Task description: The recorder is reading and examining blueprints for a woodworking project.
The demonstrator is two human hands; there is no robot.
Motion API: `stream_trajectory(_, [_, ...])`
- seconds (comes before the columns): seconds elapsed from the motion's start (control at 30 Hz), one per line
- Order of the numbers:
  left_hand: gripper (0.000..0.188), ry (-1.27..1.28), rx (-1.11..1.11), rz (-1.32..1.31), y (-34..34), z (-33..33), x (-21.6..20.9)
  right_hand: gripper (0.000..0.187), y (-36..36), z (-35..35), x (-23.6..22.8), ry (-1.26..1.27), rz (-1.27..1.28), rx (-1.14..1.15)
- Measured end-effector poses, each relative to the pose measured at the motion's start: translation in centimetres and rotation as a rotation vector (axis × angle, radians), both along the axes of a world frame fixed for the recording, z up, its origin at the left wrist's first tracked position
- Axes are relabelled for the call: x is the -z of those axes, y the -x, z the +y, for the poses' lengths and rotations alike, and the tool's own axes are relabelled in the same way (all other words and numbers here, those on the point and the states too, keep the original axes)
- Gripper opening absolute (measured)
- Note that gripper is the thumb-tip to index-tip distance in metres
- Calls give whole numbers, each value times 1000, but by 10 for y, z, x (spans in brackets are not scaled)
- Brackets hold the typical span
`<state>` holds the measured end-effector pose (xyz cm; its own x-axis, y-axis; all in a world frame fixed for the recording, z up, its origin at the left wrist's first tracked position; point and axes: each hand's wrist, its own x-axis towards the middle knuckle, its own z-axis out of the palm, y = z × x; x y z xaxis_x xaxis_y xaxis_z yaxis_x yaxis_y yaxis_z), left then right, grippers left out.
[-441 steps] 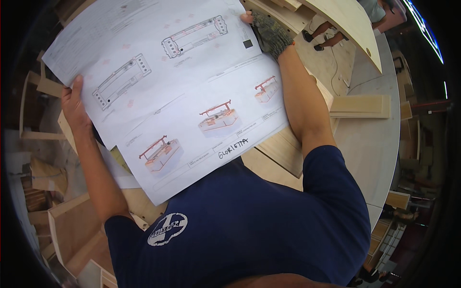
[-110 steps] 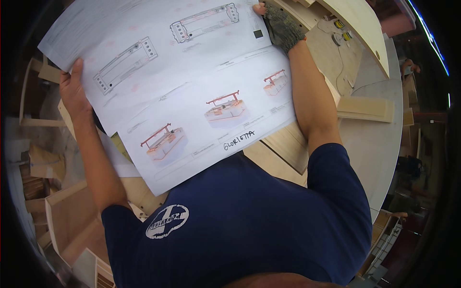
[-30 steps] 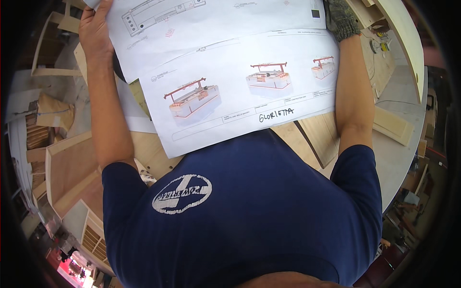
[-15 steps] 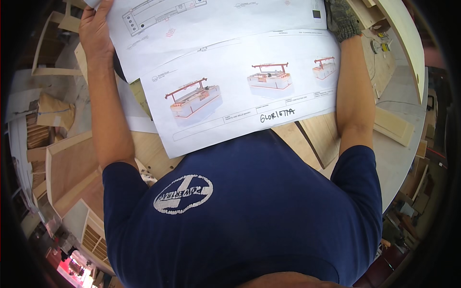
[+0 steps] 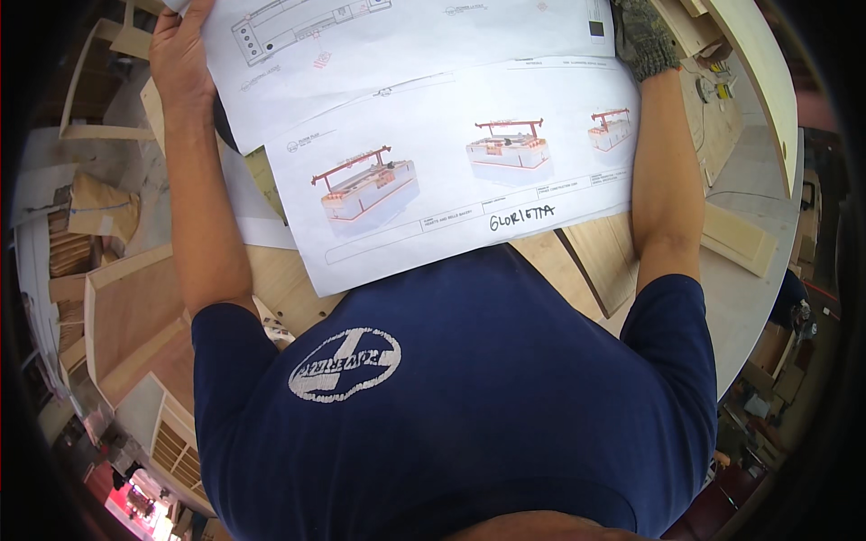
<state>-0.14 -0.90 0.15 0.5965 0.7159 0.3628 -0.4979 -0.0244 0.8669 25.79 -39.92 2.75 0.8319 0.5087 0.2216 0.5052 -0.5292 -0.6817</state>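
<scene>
Well to the left of the printed drawing (image 5: 433, 108) sits one brown sack (image 5: 104, 206), its surface wrinkled, and lower on that side stands one open wooden box (image 5: 135, 325) with a tilted side. At the drawing's upper left edge, the person's one bare left hand (image 5: 185, 68) pinches the paper, thumb over the face and fingers behind. Peeking from under the drawing's left edge is one yellow-green piece (image 5: 263, 185). The drawing itself spreads between the two hands, above the chest; it bears one long line plan (image 5: 311, 32), three coloured views (image 5: 370, 191) of a counter with red framing, and one handwritten word in black near its lower edge. Below the drawing is one navy shirt (image 5: 505, 388) with one white oval emblem (image 5: 345, 365). Just below the drawing's lower right part lies one dark-edged wooden panel (image 5: 600, 257). Beside its right edge is the one gloved right hand (image 5: 642, 41); the fingertips run out of view, so its grip cannot be told. Farther right of the drawing rest one pale board (image 5: 740, 236) and one curved wooden panel (image 5: 762, 90).
</scene>
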Motion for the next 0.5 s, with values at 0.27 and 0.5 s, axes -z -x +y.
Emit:
stream_trajectory(0.27, [25,86,-3,9,3,-16,-8,42,-25,-12,21,60,-386,-22])
stream_trajectory(0.5, [21,17,51,10,6,-9,-4,35,-11,1,17,-548,416,-169])
